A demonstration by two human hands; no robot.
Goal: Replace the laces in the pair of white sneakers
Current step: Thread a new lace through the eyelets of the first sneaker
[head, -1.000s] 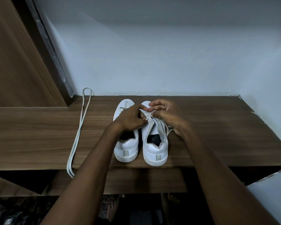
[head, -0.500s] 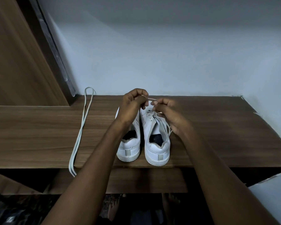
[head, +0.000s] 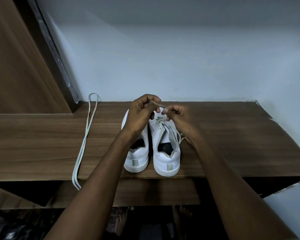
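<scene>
Since the earlier frame the lace (head: 158,105) has been drawn a little higher above the right sneaker (head: 164,144), pinched at one end by the left hand (head: 142,111) and at the other by the right hand (head: 178,116). It is judged light and limp, best held near its tip. Two sneakers stand side by side; the left sneaker (head: 137,158) is unlaced. One spare lace (head: 84,141) lies at 9 o'clock on the shelf (head: 232,135).

sneakers: pair side by side on tabletop (head: 232,135), heels at near edge, left sneaker (head: 137,158) touching right sneaker (head: 166,160) | loose lace (head: 84,141): on tabletop well left of pair, near end hanging over front edge | left hand (head: 142,111) and right hand (head: 178,116): above toe ends, pinching threaded lace (head: 160,105) between them
</scene>
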